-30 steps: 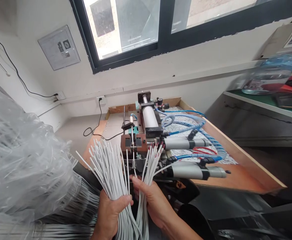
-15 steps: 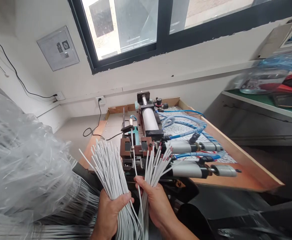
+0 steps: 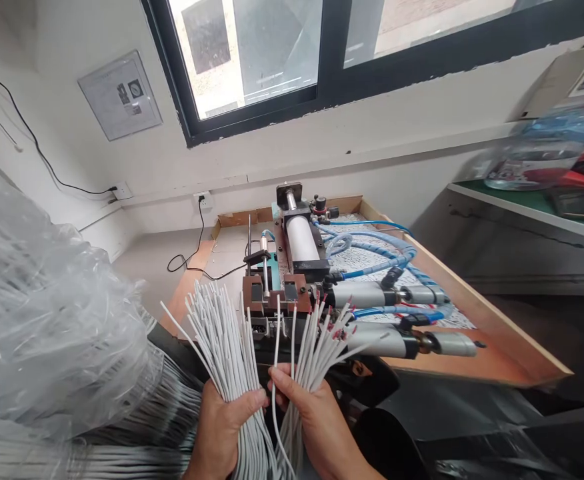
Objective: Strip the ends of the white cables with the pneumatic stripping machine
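Note:
My left hand [image 3: 222, 420] is wrapped round a thick bundle of white cables [image 3: 227, 360], whose cut ends fan upward. Held in my right hand [image 3: 317, 413] is a thinner bundle of white cables [image 3: 315, 353], some with red tips showing. Between the two bundles, a single white cable [image 3: 277, 347] stands upright, pinched by my right thumb and fingers. Its top end is just in front of the brown jaw block [image 3: 291, 290] of a pneumatic machine with a white cylinder [image 3: 302, 240]. The hands are close together, below the machine.
A wooden-edged tray [image 3: 522, 353] surrounds the machine and its blue hoses [image 3: 392, 250]. Plastic-wrapped cable bundles [image 3: 57, 320] fill the left side. At the right, a green shelf [image 3: 497, 200] holds a clear plastic container [image 3: 532, 163]. A black cord [image 3: 202, 233] hangs from a wall socket.
The single cable's end has come away from the machine's jaws toward me and now stands free. The right-hand bundle's tips have spread a little to the right. The view has shifted slightly.

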`<act>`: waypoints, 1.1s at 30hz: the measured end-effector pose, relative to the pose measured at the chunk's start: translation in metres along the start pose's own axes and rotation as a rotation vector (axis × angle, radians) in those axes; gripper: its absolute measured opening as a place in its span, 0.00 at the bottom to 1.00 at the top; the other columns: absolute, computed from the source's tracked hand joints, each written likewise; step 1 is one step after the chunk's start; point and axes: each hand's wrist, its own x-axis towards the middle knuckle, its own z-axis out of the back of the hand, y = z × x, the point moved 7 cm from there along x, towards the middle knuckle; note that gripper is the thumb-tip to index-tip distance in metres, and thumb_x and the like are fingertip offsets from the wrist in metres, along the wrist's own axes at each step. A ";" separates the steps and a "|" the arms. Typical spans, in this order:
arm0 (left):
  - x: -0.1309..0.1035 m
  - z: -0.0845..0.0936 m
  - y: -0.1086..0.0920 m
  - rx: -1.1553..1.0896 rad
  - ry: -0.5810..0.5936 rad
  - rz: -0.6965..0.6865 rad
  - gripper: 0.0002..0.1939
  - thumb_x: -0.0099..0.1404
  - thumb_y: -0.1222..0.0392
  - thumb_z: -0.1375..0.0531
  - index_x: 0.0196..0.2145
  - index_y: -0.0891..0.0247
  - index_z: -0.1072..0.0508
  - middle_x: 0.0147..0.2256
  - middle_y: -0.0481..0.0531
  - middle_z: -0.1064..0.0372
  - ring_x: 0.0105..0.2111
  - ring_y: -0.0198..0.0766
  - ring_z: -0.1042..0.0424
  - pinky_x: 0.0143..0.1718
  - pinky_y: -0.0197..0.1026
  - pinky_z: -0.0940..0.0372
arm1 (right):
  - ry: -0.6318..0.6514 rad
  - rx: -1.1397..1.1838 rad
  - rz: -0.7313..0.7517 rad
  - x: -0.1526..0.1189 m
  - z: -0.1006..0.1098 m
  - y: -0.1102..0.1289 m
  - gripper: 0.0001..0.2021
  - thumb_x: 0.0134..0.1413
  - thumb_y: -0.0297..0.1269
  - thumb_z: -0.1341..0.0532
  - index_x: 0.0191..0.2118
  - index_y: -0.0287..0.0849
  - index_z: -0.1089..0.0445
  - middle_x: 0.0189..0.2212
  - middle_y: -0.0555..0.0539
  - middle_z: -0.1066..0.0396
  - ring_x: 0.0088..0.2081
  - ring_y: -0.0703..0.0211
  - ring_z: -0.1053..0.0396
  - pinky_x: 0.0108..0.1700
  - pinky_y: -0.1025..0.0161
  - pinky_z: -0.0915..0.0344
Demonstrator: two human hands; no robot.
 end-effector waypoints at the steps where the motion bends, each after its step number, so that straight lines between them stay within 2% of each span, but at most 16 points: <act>1: 0.000 0.000 0.002 -0.009 -0.005 0.020 0.09 0.45 0.69 0.39 0.29 0.67 0.27 0.24 0.51 0.27 0.26 0.40 0.31 0.31 0.41 0.36 | -0.001 -0.016 -0.007 -0.001 0.001 -0.001 0.09 0.37 0.38 0.36 0.19 0.38 0.32 0.14 0.53 0.39 0.19 0.66 0.43 0.25 0.68 0.46; 7: -0.001 0.008 0.012 -0.039 -0.110 0.096 0.09 0.43 0.67 0.37 0.26 0.68 0.28 0.22 0.51 0.28 0.22 0.39 0.31 0.25 0.40 0.35 | -0.004 0.031 -0.060 0.002 0.000 -0.001 0.09 0.35 0.37 0.36 0.17 0.37 0.32 0.12 0.54 0.39 0.17 0.67 0.44 0.23 0.68 0.46; 9: -0.001 0.009 0.011 -0.030 -0.139 0.096 0.08 0.42 0.67 0.37 0.25 0.68 0.28 0.20 0.49 0.29 0.20 0.37 0.32 0.22 0.39 0.36 | 0.015 0.064 -0.074 0.004 -0.003 0.000 0.08 0.36 0.37 0.36 0.20 0.37 0.32 0.12 0.55 0.40 0.16 0.68 0.45 0.22 0.68 0.47; 11: -0.001 0.009 0.010 -0.014 -0.138 0.091 0.09 0.42 0.68 0.37 0.26 0.68 0.27 0.19 0.49 0.30 0.19 0.35 0.33 0.21 0.38 0.37 | 0.099 0.054 -0.088 0.006 -0.010 -0.001 0.09 0.35 0.37 0.36 0.23 0.37 0.31 0.12 0.55 0.40 0.16 0.68 0.45 0.21 0.68 0.47; 14: -0.002 0.004 0.008 -0.010 -0.073 0.089 0.12 0.43 0.69 0.38 0.30 0.68 0.26 0.22 0.50 0.28 0.20 0.35 0.34 0.23 0.37 0.38 | 0.238 -0.001 -0.097 0.003 -0.019 -0.003 0.09 0.36 0.38 0.36 0.22 0.36 0.31 0.12 0.53 0.39 0.17 0.67 0.44 0.23 0.68 0.46; 15: -0.002 0.002 0.007 -0.015 -0.044 0.084 0.13 0.43 0.70 0.38 0.31 0.69 0.26 0.23 0.51 0.28 0.21 0.35 0.33 0.24 0.37 0.38 | 0.225 -0.014 -0.083 0.002 -0.018 -0.003 0.10 0.37 0.39 0.36 0.21 0.37 0.32 0.13 0.53 0.38 0.18 0.66 0.42 0.24 0.67 0.46; 17: -0.001 0.000 0.005 -0.022 -0.016 0.071 0.11 0.44 0.70 0.38 0.30 0.69 0.26 0.24 0.51 0.28 0.23 0.36 0.33 0.26 0.37 0.38 | 0.103 -0.034 -0.020 0.001 -0.009 -0.001 0.09 0.37 0.40 0.36 0.21 0.38 0.32 0.15 0.52 0.36 0.20 0.64 0.41 0.27 0.66 0.44; 20: 0.001 0.005 0.005 -0.021 -0.059 0.075 0.06 0.43 0.68 0.37 0.25 0.68 0.27 0.22 0.50 0.29 0.23 0.38 0.32 0.26 0.39 0.37 | -0.055 -0.059 0.063 0.000 0.003 0.003 0.09 0.36 0.40 0.36 0.21 0.39 0.31 0.16 0.52 0.34 0.21 0.63 0.40 0.28 0.66 0.43; 24: 0.004 0.011 0.009 -0.027 -0.134 0.104 0.07 0.43 0.67 0.37 0.24 0.68 0.29 0.21 0.50 0.29 0.23 0.40 0.30 0.26 0.41 0.36 | -0.091 -0.028 0.077 0.008 0.007 0.002 0.09 0.37 0.40 0.36 0.21 0.38 0.31 0.15 0.53 0.36 0.20 0.64 0.41 0.26 0.66 0.44; 29: 0.005 0.013 0.010 -0.034 -0.183 0.135 0.08 0.43 0.67 0.36 0.25 0.68 0.30 0.20 0.48 0.30 0.21 0.39 0.30 0.23 0.40 0.35 | -0.144 0.073 0.008 0.020 0.009 -0.006 0.09 0.37 0.37 0.36 0.18 0.38 0.33 0.14 0.53 0.37 0.19 0.66 0.43 0.24 0.67 0.46; 33: 0.006 0.010 0.007 -0.048 -0.189 0.123 0.08 0.41 0.68 0.36 0.23 0.68 0.30 0.18 0.47 0.32 0.19 0.36 0.31 0.21 0.38 0.36 | -0.086 0.142 -0.049 0.020 0.002 -0.006 0.10 0.37 0.37 0.36 0.18 0.38 0.35 0.14 0.54 0.38 0.18 0.67 0.43 0.23 0.67 0.45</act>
